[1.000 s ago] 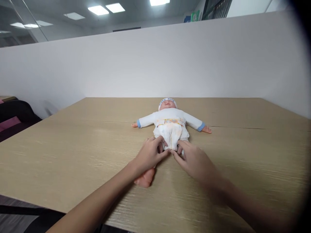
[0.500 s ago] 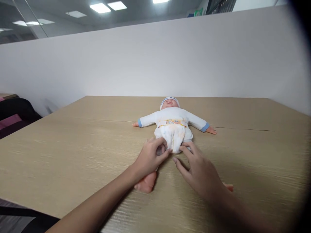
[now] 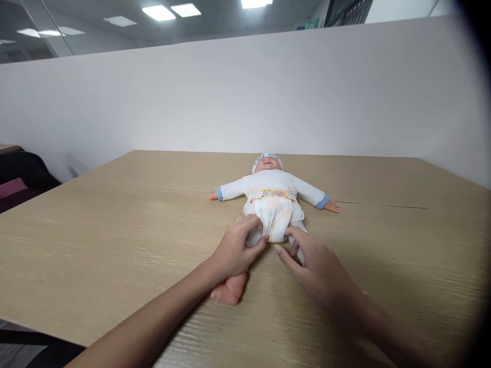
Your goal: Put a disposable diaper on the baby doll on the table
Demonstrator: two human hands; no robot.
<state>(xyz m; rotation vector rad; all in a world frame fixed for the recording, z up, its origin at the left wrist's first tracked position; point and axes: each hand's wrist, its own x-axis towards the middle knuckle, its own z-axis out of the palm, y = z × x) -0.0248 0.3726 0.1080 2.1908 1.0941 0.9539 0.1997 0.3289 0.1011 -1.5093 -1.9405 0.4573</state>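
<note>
A baby doll (image 3: 271,179) lies on its back, arms spread, in a white top with blue cuffs and a lettered headband. Around its hips is a white diaper (image 3: 274,212) with a colourful printed waistband. My left hand (image 3: 242,243) is at the diaper's left leg edge, thumb and fingers curled in a pinch on that edge. On the other side my right hand (image 3: 307,255) touches the diaper's right leg edge with its index finger, thumb held apart. One bare doll foot (image 3: 230,290) shows below my left wrist; the other leg is mostly hidden by my right hand.
The doll rests on a wide wood-grain table (image 3: 115,230) with a seam across it. Behind it rises a white partition (image 3: 230,97). A dark chair with a pink item (image 3: 13,186) stands beyond the table's left edge.
My right hand has shifted slightly down and right, its fingers more bent, showing more of the doll's right leg. My left hand stays at the diaper's edge.
</note>
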